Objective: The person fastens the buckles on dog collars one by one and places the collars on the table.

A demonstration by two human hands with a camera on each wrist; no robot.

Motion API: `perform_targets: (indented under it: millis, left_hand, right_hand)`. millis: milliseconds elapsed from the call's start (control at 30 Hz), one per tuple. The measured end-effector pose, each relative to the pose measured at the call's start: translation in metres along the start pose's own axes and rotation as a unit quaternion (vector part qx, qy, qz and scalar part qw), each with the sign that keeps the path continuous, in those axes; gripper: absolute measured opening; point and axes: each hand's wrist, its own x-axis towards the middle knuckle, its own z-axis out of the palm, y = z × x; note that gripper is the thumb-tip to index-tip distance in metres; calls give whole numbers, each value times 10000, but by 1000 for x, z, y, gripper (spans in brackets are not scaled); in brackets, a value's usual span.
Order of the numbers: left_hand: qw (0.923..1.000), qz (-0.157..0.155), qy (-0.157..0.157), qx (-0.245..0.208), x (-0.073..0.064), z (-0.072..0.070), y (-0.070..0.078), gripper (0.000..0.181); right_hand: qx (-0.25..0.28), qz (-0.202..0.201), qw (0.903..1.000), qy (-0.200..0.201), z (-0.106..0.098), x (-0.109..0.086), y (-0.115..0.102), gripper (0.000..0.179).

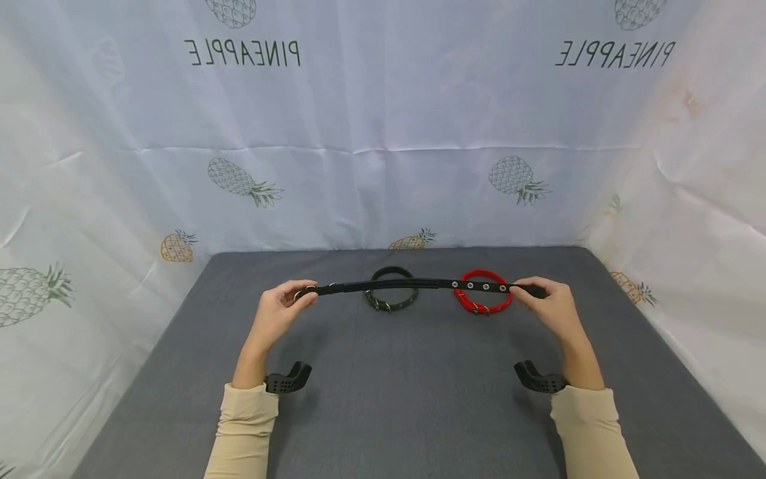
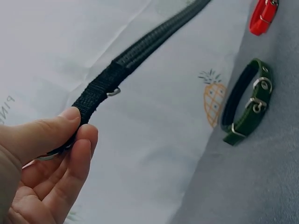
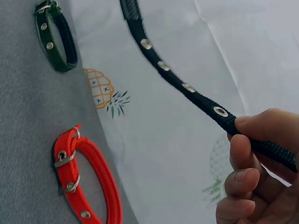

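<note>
A black collar (image 1: 391, 284), unbuckled and stretched out lengthwise, hangs above the table between both hands. My left hand (image 1: 278, 313) pinches its buckle end between thumb and fingers, covering most of the buckle; a small metal ring shows beside the grip in the left wrist view. At the other end, my right hand (image 1: 553, 309) pinches the strap just past several metal eyelets (image 3: 163, 65). Behind it on the table stand two closed collars, a dark green collar (image 2: 259, 107) near the middle and a red collar (image 3: 110, 182) to its right.
The grey table (image 1: 407, 392) reaches back to a white curtain (image 1: 371, 186) printed with pineapples, which also hangs at both sides. A black wrist mount (image 1: 290, 379) sits on the left wrist, and another wrist mount (image 1: 538, 379) on the right.
</note>
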Motion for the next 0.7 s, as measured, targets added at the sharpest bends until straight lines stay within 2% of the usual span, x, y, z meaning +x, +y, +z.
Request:
perform_targets:
  millis: [267, 467, 700]
  left_hand:
    - [9998, 131, 78, 137, 4, 4, 8, 26]
    - [9992, 338, 224, 33, 9, 11, 18, 27]
    - [9994, 300, 32, -151, 12, 21, 31, 27]
  right_hand:
    - [244, -221, 9994, 143, 10, 1, -14, 27]
    - [838, -630, 9935, 436, 22, 3, -26, 22]
    - [1674, -916, 9814, 229, 37, 6, -39, 23]
